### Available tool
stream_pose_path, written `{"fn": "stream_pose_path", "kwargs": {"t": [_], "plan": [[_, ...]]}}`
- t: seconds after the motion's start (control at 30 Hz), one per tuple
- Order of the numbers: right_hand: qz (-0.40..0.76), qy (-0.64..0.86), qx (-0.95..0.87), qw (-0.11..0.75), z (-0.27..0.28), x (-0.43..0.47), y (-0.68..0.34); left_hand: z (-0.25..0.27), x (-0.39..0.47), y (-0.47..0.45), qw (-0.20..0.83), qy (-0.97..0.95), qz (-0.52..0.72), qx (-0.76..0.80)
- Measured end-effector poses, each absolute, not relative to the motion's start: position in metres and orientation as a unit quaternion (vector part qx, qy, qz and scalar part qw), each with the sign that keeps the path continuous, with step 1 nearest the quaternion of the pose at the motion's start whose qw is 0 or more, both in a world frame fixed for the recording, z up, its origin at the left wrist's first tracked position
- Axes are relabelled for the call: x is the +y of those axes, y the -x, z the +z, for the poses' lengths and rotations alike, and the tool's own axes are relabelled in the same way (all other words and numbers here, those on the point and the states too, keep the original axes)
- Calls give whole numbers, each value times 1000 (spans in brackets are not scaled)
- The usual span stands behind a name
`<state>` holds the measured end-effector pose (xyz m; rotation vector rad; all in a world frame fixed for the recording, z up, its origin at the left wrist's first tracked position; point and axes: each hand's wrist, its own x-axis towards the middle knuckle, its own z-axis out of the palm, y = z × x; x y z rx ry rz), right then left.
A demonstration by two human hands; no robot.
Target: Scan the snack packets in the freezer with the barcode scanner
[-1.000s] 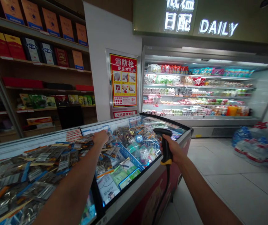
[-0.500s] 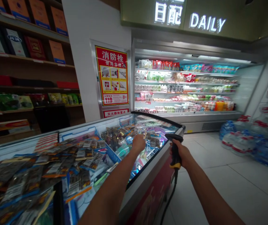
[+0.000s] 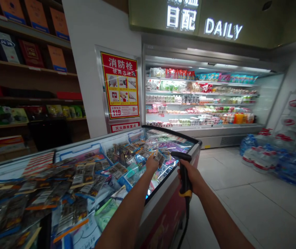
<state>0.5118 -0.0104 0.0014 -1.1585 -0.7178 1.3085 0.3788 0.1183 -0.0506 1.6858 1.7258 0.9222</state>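
Note:
My left hand (image 3: 151,164) is closed on a small snack packet (image 3: 159,157), held up over the chest freezer (image 3: 160,188). My right hand (image 3: 192,178) grips a black and yellow handheld barcode scanner (image 3: 185,173) by its handle, beside the freezer's right edge. The scanner's head points left, toward the packet, with a gap between them. From the handle a black cable (image 3: 185,221) hangs down. Dark packets with blue and orange edges (image 3: 83,174) lie heaped below and left of my left hand. More packets fill a blue basket (image 3: 125,181) in the freezer.
A lit refrigerated display (image 3: 200,98) stands along the back wall. A red and yellow sign (image 3: 122,85) hangs left of it. Shelves with boxes (image 3: 56,58) rise at the left. Large water bottles (image 3: 293,166) stand on the tiled floor (image 3: 233,197) at the right.
The packet in my left hand has come into clearer view above the freezer. My right hand has brought the scanner left, closer to the packet. The whole view has shifted slightly.

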Motion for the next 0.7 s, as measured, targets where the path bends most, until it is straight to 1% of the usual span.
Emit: {"fn": "stream_pose_path", "kwargs": {"t": [0.17,0.37,0.53,0.7], "plan": [[596,460,-333,568,16,-16,-477,-42,109,-316,347,-547,402,648],[640,423,-348,539,36,-30,-440,-31,90,-278,404,-497,457,617],[668,382,-375,517,50,-42,-415,-26,81,-257,399,-488,478,611],[675,383,-392,495,60,-54,-396,-25,72,-235,351,-499,483,629]]}}
